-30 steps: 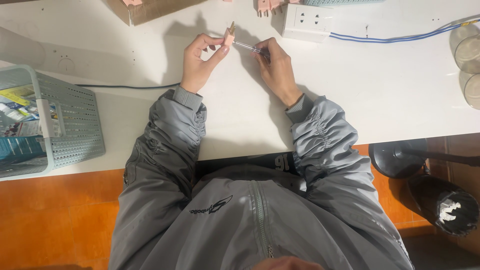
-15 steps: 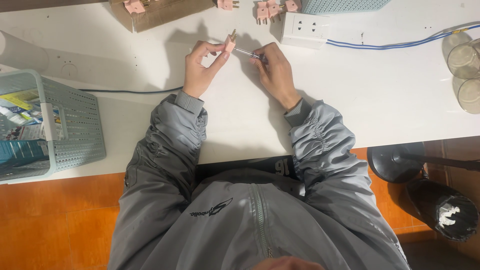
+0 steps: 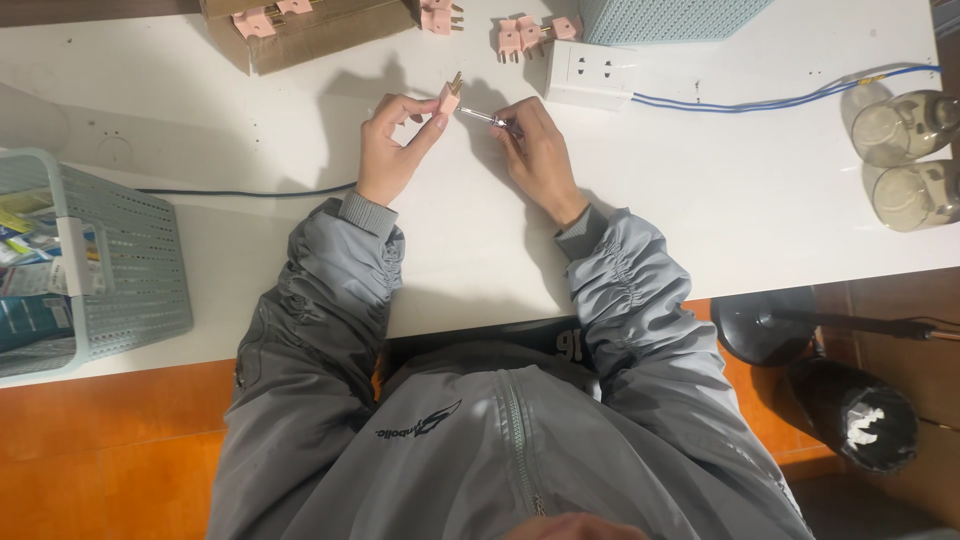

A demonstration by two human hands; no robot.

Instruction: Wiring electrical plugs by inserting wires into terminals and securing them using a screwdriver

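My left hand [image 3: 392,152] has a closed grip on a pink plug [image 3: 449,98] above the white counter [image 3: 700,240], my right hand [image 3: 535,150] grips a screwdriver [image 3: 487,118] against it, so I judge I'm mid-screwing, needing steady alignment.

The plug [image 3: 449,98] is pale pink with brass-coloured pins. The table [image 3: 700,210] is white, as is the socket block [image 3: 591,72]; its cable [image 3: 780,100] is blue. The basket [image 3: 130,260] is pale turquoise, dotted with holes. The jacket [image 3: 480,420] is grey.
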